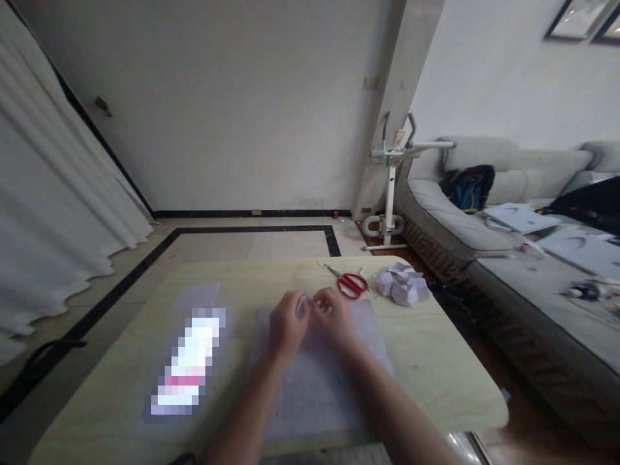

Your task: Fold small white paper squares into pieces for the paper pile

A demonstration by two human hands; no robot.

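My left hand [289,326] and my right hand [335,318] meet fingertip to fingertip just above the far part of a printed sheet of paper [310,394]. Both are closed, with fingers curled round a small piece of white paper [303,303] that shows mostly at the left fingers; its shape is blurred and partly hidden. Beyond my right hand lie scissors with red handles [352,285], blades pointing away to the left. A heap of crumpled or folded paper [403,284] sits right of the scissors.
On the left of the pale wooden table [436,368] lies a bright, pixelated phone-shaped object [191,361], with a small blank paper [197,295] behind it. A grey sofa [513,278] stands to the right. White exercise equipment [390,187] is by the wall; a curtain [53,168] hangs left.
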